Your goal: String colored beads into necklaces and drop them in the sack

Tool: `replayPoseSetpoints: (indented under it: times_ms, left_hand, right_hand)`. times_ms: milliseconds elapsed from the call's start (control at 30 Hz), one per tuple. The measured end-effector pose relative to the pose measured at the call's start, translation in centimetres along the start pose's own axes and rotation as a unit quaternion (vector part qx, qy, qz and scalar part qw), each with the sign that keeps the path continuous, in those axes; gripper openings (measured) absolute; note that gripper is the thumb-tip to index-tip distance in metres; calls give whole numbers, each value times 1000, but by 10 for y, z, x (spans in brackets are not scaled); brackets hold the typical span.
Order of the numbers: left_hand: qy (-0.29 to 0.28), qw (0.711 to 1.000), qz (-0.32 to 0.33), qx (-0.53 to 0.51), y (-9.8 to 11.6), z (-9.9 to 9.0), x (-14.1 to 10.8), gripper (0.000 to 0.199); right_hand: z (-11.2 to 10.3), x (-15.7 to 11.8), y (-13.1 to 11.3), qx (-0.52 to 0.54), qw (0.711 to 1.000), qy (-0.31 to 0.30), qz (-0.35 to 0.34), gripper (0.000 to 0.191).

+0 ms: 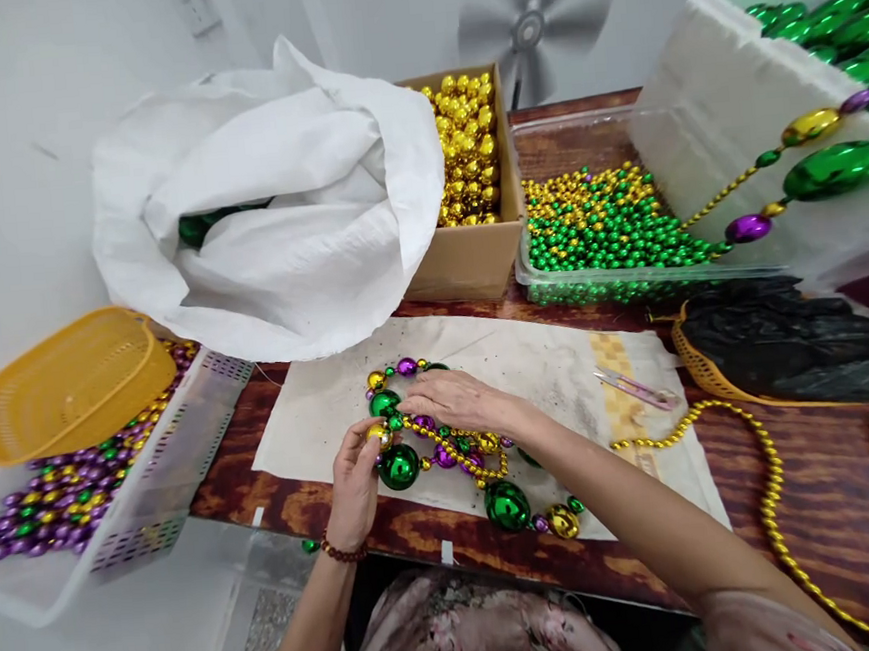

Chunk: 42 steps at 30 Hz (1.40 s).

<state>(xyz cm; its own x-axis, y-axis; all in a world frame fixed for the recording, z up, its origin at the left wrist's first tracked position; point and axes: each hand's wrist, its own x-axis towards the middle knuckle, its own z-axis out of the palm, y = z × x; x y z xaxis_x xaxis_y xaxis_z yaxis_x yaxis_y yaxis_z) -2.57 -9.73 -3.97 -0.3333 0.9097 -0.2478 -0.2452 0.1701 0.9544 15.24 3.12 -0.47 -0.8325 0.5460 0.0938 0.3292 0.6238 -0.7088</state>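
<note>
A string of shiny green, gold and purple beads (399, 467) lies in loose loops on a pale cloth (312, 405). At its left end, my left hand (354, 477) pinches a gold bead (378, 434) between thumb and fingers, just above a large green bead. My right hand (452, 401) reaches in from the right, its fingers drawn together at the string beside another green bead (386, 404). Its fingertips are partly hidden. Beneath my right wrist, a strand of small gold beads (439, 433) crosses the larger ones.
Thread snips (637, 390) lie on the cloth's right side. Behind stand a white sack (286, 267), a cardboard box (466, 258) of gold beads and a clear bin (588, 278) of small beads. A bead crate (153, 488) is left; a black bag (789, 343) sits right.
</note>
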Motion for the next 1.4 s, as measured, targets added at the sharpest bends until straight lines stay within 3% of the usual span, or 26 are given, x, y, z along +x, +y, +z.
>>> replayPoseSetpoints:
  times_ms: [567, 1400]
  left_hand:
    - [8, 999, -32, -21, 1, 0, 2, 41]
    - [2, 998, -40, -49, -4, -3, 2, 36]
  right_hand:
    - [4, 16, 3, -93, 995, -21, -30, 41]
    - [4, 11, 3, -131, 990, -25, -34, 36]
